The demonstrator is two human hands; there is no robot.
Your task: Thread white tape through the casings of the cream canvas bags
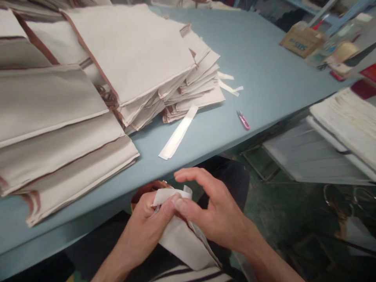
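In my lap, below the table edge, I hold a cream fabric bag [183, 241] with brown material showing at its far end. A white strip [169, 194] lies folded across its upper part. My left hand [148, 219] grips the bag and strip, thumb on top. My right hand [214, 203] presses its thumb against the strip beside my left thumb. Its index finger is raised and bent, off the fabric; the other fingers are hidden behind the bag.
Stacks of cream bags with brown edging [132, 51] cover the table's left side. On the blue-grey table [258, 58] lie a loose white strip [179, 133] and pink thread snips [243, 120]. A cardboard box [302, 39] stands far right; a white fabric pile [349, 125] is nearer.
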